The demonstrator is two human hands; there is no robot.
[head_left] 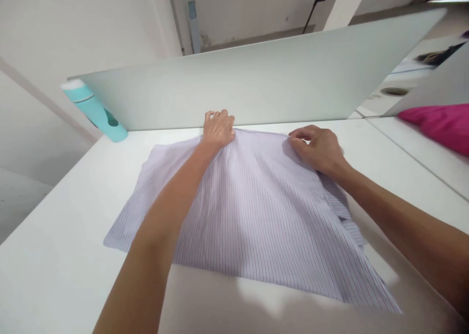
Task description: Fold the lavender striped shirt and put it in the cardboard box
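A striped light purple cloth garment (pixel 256 212), which looks like a shirt, lies spread on the white table. My left hand (pixel 219 129) is closed on its far edge near the middle, fingers curled over the cloth. At the far right corner, my right hand (pixel 318 146) pinches the same edge between thumb and fingers. Folds run from the left hand down toward the near side. Under the right side, another layer of striped cloth (pixel 335 197) sticks out beneath my right wrist. My left forearm hides part of the garment's left half.
A pale panel (pixel 271 80) stands along the table's (pixel 54 236) far edge. A turquoise bottle-like object with a white top (pixel 95 112) stands at the far left corner. Bright pink fabric (pixel 439 124) lies at the right, beyond a seam in the tabletop.
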